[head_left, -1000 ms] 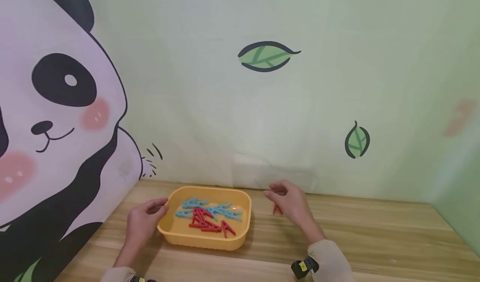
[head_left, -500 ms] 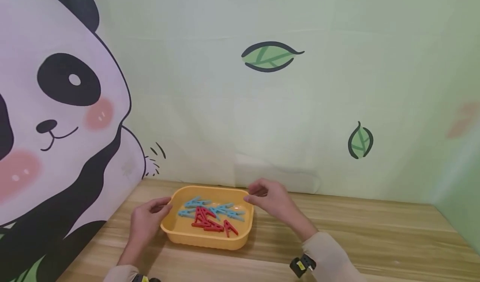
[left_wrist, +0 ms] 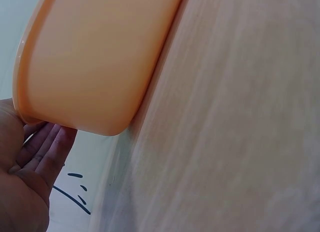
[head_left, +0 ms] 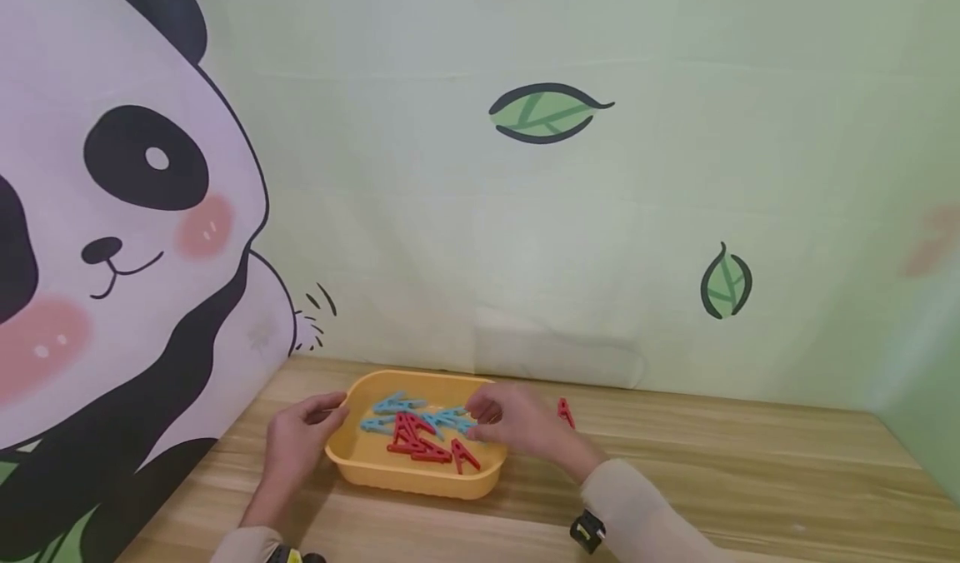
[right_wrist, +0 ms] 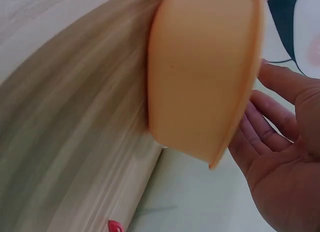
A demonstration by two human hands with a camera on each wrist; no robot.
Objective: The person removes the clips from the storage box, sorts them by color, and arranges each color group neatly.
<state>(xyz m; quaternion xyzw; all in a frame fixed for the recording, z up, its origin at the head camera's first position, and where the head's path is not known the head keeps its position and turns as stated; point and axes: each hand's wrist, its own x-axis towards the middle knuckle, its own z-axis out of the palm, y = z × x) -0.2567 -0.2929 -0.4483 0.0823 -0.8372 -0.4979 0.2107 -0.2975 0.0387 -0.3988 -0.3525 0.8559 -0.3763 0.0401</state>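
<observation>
Right grip point(head_left: 521, 421) hangs apart over the tray point(head_left: 412, 483) — crowded pegs point(head_left: 432, 455) could snag together. Left grip point(head_left: 295, 438), apart at its rim, might slip.

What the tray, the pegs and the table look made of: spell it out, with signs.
Tray: probably plastic, smooth and satiny; one even colour, rounded moulded corners.
Pegs: likely plastic too, given their flat, solid red or blue; too small to judge finish.
Table: wood-look, streaked with grain; real wood or printed laminate, I can't tell.
</observation>
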